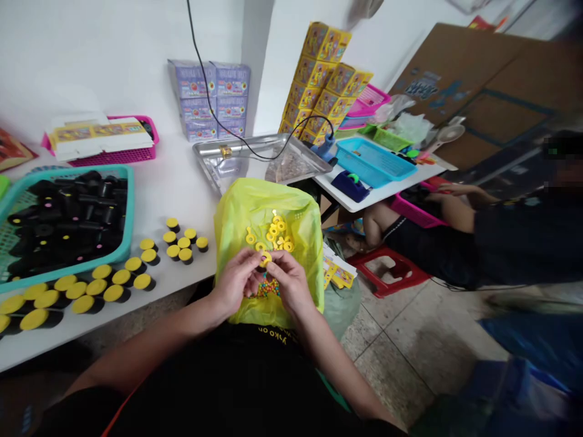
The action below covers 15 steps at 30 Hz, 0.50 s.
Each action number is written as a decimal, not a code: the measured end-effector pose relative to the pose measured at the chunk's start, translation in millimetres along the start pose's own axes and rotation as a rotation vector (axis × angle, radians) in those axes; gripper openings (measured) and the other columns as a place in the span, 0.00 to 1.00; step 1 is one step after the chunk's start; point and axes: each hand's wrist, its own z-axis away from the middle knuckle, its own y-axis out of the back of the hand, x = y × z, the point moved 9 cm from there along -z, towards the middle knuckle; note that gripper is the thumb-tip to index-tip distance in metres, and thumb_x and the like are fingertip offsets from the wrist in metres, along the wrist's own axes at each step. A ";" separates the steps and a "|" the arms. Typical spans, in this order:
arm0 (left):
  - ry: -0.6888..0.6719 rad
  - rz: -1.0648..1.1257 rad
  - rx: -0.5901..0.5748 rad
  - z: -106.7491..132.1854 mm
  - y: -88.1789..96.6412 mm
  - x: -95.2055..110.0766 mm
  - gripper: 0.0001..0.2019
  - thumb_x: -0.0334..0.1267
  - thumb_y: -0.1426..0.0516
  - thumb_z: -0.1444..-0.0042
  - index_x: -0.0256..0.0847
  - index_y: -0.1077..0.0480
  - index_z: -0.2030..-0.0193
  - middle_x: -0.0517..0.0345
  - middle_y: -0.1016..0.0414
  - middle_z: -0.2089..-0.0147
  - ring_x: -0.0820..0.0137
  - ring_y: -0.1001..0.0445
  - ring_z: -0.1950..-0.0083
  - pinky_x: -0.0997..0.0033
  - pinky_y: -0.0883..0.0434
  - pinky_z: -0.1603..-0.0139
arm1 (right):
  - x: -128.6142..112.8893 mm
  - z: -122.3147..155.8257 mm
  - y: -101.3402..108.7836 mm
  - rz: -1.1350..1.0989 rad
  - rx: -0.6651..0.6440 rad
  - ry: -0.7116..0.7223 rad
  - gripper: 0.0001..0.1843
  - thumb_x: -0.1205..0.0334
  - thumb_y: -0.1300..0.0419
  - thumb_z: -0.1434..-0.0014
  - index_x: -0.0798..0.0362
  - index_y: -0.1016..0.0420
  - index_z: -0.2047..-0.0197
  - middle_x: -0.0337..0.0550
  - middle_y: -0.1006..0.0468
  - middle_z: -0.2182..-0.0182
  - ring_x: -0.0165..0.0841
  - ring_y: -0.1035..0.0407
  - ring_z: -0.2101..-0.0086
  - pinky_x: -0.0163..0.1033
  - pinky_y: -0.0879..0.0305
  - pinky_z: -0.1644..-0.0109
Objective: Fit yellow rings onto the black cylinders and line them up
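Both my hands meet over a basket lined with a yellow-green plastic bag (314, 243) on my lap. Between the fingertips of my left hand (237, 279) and my right hand (289, 279) is a small yellow ring-shaped piece (266, 259), pinched from both sides. A dark part seems to show at the ring, but I cannot make it out. Several loose yellow ring pieces with tabs (276, 230) lie in the bag just beyond my fingers. Small multicoloured beads (269, 287) show below my hands, partly covered by them.
Yellow-topped black caps (122, 277) stand along the table's front edge. Behind them is a teal basket (130, 212) of black parts. A metal tray (204, 159), purple boxes (195, 88) and stacked yellow boxes (314, 73) stand farther back. A seated person (510, 237) works at right, near a red stool (387, 285).
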 end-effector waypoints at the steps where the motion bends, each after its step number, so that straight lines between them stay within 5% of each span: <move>1: -0.018 -0.036 0.006 0.7 0.1 0.5 0.23 0.60 0.36 0.47 0.41 0.35 0.65 0.64 0.31 0.78 0.79 0.40 0.85 0.81 0.50 0.87 | 0.4 0.1 1.5 0.013 0.036 -0.008 0.11 0.54 0.28 0.50 0.50 0.19 0.67 0.36 0.23 0.73 0.29 0.35 0.75 0.37 0.39 0.69; 11: -0.206 -0.298 -0.085 6.8 -4.2 8.9 0.19 0.57 0.40 0.41 0.41 0.30 0.60 0.68 0.39 0.79 0.77 0.41 0.81 0.76 0.44 0.81 | 12.8 0.8 10.4 -0.079 0.156 -0.149 0.09 0.63 0.30 0.63 0.50 0.20 0.73 0.35 0.26 0.78 0.29 0.39 0.77 0.36 0.43 0.71; 15: -0.415 -0.575 -0.109 14.9 -7.6 28.8 0.15 0.51 0.37 0.41 0.42 0.26 0.59 0.61 0.31 0.72 0.72 0.33 0.72 0.72 0.36 0.72 | 13.9 3.7 11.9 -0.080 0.155 -0.174 0.09 0.64 0.32 0.64 0.50 0.21 0.74 0.37 0.25 0.77 0.31 0.36 0.75 0.38 0.41 0.70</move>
